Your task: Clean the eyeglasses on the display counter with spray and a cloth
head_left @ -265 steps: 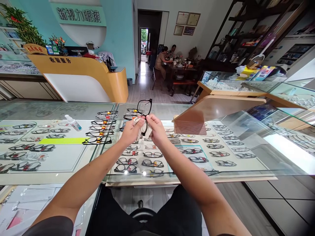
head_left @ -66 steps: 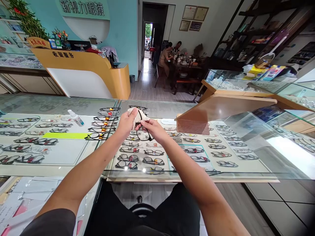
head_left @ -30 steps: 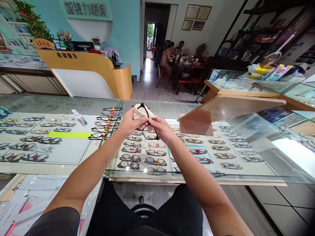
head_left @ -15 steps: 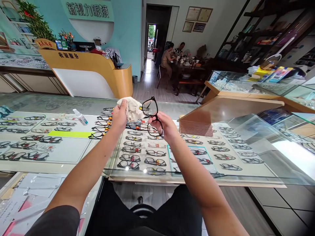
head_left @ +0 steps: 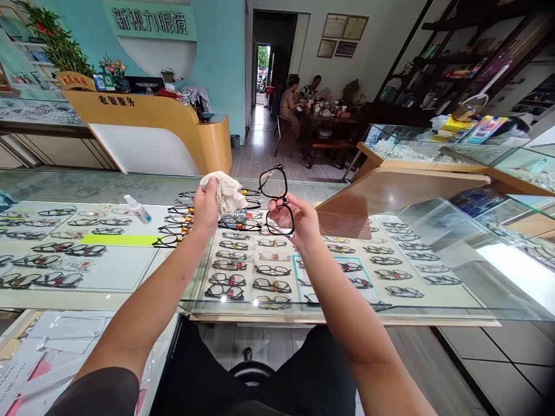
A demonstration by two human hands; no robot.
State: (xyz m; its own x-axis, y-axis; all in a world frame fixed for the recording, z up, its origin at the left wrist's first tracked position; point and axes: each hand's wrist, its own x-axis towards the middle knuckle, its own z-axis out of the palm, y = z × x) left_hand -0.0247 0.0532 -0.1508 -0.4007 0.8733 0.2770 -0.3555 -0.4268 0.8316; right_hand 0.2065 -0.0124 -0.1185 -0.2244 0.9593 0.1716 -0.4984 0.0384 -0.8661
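My left hand [head_left: 206, 203] is closed on a crumpled cream cloth [head_left: 226, 192], raised over the glass counter. In my right hand [head_left: 303, 218] is a pair of black-framed eyeglasses [head_left: 284, 196], gripped near the bridge and turned on end, one lens above the other. A small gap separates the cloth from the glasses. Behind and below the hands, several dark eyeglasses [head_left: 180, 219] with orange tags lie in a row on the countertop. A white spray bottle [head_left: 137, 209] stands on the counter to the left of my left hand.
Many eyeglass frames [head_left: 272, 285] fill the glass display case [head_left: 411, 316] in front of me. A ribbed brown tray [head_left: 342, 225] lies right of my right hand. An open drawer [head_left: 52, 346] with papers is at lower left. Two people [head_left: 290, 104] sit at a far table.
My right hand has turned the eyeglasses so their lenses face me more, shifting them slightly right. My left hand with the cloth has drifted a little left, widening the gap.
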